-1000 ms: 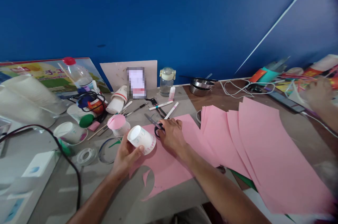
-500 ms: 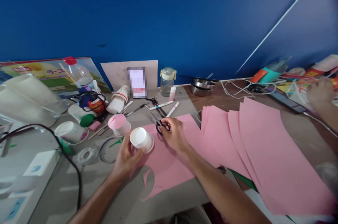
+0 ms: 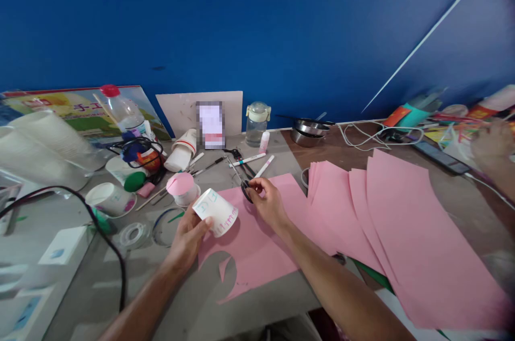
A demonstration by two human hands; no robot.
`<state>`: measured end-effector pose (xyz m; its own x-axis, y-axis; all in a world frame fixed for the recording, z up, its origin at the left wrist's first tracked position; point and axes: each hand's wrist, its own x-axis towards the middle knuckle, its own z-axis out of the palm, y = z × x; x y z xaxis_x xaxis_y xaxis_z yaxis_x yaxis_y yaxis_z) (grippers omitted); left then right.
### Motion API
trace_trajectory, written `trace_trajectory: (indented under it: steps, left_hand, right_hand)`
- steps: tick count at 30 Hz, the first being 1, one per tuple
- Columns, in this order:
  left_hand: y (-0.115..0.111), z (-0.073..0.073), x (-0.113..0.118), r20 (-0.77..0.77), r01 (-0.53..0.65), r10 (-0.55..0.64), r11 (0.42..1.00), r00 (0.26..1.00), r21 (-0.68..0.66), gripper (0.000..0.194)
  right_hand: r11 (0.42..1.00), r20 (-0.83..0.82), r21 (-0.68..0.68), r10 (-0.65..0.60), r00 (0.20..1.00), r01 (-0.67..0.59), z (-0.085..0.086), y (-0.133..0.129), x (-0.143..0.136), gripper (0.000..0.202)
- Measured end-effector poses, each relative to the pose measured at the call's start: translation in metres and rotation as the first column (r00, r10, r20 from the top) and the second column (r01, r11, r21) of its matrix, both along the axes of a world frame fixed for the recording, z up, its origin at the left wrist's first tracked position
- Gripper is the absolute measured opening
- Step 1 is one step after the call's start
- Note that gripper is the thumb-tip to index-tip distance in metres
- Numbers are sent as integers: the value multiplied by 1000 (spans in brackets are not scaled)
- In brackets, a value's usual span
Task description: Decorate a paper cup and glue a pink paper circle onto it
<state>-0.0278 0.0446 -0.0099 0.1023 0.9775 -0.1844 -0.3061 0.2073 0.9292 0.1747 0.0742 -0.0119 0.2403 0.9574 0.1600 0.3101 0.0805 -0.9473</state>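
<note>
My left hand holds a white paper cup, tilted, with blue-green and pink marks on its side. Black-handled scissors are in my right hand, their blades pointing up and left towards some pens. Beneath the cup and both hands lies a pink sheet with a rounded piece cut out of its lower left edge. Just behind the held cup stands another cup with a pink paper top.
Stacked pink sheets fan out on the right. Behind are a phone, a glass jar, a glue stick and metal bowls. Tape and a black cable lie left. Another person's hand is far right.
The held cup has turned and tilted, so its marked side shows in place of its white round end. My right hand and the scissors have shifted slightly.
</note>
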Motion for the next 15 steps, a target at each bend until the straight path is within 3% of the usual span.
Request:
trace_trajectory:
  steps: [5,10,15]
  left_hand:
    - [0,0,0,29,21,-20,1000,999,-21,65]
    - [-4,-4,1,-188,94,-64,982,980,161,60]
    - [-7,-13,3,-404,111,19,949,915,295,59]
  right_hand:
    - [998,179,62,-23,983,12,0,-2,-1,9]
    - [989,489,149,-59,870,-17,-4,-5,-1,9]
    - [988,626,130,-21,779,-79,-6,-5,0,9]
